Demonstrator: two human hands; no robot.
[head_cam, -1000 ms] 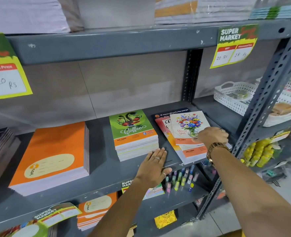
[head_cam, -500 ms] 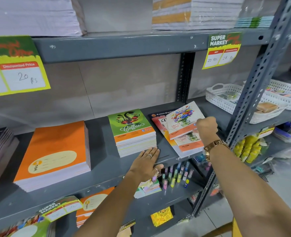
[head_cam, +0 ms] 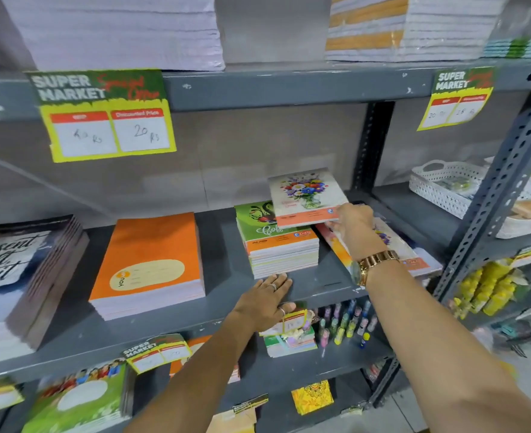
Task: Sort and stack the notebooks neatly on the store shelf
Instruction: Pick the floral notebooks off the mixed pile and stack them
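My right hand (head_cam: 353, 221) grips the lower right corner of a flower-cover notebook (head_cam: 306, 195), held in the air above the back of the green "Coffee" notebook stack (head_cam: 281, 245). To the right of that stack lies a loose, skewed pile of floral notebooks (head_cam: 395, 245), partly hidden by my right wrist. My left hand (head_cam: 265, 300) rests flat on the grey shelf (head_cam: 226, 270), fingers apart, just in front of the green stack. An orange notebook stack (head_cam: 150, 264) sits further left.
A dark-cover notebook pile (head_cam: 23, 270) is at far left. White baskets (head_cam: 451, 189) stand on the right shelf behind a perforated upright post (head_cam: 495, 198). Price tags (head_cam: 105, 117) hang from the upper shelf edge. Pens (head_cam: 345, 323) and more notebooks fill the shelf below.
My right hand lifted the flower-cover notebook off the skewed right pile and carried it left over the green stack. My left hand stayed on the shelf. The camera turned left.
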